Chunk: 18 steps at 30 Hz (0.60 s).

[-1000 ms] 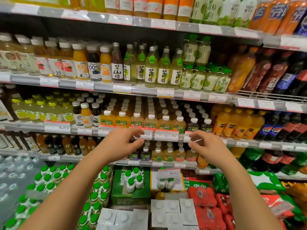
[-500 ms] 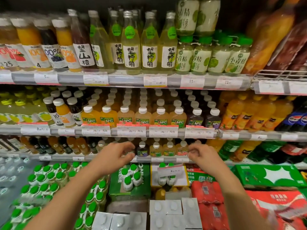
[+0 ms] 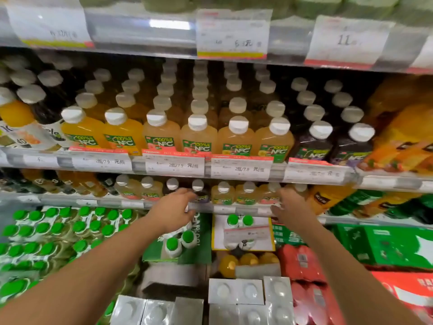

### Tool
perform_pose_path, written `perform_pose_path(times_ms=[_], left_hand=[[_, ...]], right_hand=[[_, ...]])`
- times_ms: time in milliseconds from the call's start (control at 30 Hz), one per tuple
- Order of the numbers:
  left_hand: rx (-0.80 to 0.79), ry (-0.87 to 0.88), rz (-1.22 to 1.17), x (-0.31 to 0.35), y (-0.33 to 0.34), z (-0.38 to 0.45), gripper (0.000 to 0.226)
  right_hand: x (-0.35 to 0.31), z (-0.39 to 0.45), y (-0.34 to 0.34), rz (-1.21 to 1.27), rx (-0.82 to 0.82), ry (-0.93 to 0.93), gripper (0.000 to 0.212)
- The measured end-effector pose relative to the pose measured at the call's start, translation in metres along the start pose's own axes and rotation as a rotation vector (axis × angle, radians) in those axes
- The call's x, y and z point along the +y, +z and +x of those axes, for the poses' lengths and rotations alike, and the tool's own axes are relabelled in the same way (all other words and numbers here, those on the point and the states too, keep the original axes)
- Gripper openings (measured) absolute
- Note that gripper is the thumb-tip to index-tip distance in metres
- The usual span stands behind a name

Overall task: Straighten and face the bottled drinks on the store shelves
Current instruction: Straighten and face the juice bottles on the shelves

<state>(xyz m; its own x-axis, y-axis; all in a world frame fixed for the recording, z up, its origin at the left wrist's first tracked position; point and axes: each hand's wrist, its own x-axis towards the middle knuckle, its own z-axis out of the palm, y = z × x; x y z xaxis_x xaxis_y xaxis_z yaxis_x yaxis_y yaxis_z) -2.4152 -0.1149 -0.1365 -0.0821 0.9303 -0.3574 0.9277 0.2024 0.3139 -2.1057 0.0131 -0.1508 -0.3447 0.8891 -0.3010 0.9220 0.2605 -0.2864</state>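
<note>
Surroundings: green-capped bottle packs below; paper price tags on the shelf rail above.
Bottles: small white-capped plastic juice bottles, upright, labels outward, on the lower shelf.
Left hand: fingers curled toward a dark bottle; grip apparently unformed.
Right hand: fingertips hidden, state unclear.

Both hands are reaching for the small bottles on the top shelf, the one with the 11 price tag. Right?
Not quite. In the head view the left hand and right hand reach the small bottles on the lower shelf, two levels beneath the 11 price tag.
</note>
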Motion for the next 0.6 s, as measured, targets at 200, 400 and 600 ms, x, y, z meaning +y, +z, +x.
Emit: perform_pose_path(times_ms=[200,400,600], left_hand=[[0.03,-0.083,0.078,-0.028,0.031,0.074,0.045],[0.056,-0.084,0.174,-0.027,0.059,0.11,0.021],[0.115,-0.09,0.154,-0.019,0.07,0.114,0.019]], right_hand=[[0.016,0.074,0.031,-0.236,0.032,0.057,0.036],[0.021,0.103,0.054,-0.249,-0.047,0.099,0.053],[0.03,0.103,0.061,-0.319,0.053,-0.005,0.019]])
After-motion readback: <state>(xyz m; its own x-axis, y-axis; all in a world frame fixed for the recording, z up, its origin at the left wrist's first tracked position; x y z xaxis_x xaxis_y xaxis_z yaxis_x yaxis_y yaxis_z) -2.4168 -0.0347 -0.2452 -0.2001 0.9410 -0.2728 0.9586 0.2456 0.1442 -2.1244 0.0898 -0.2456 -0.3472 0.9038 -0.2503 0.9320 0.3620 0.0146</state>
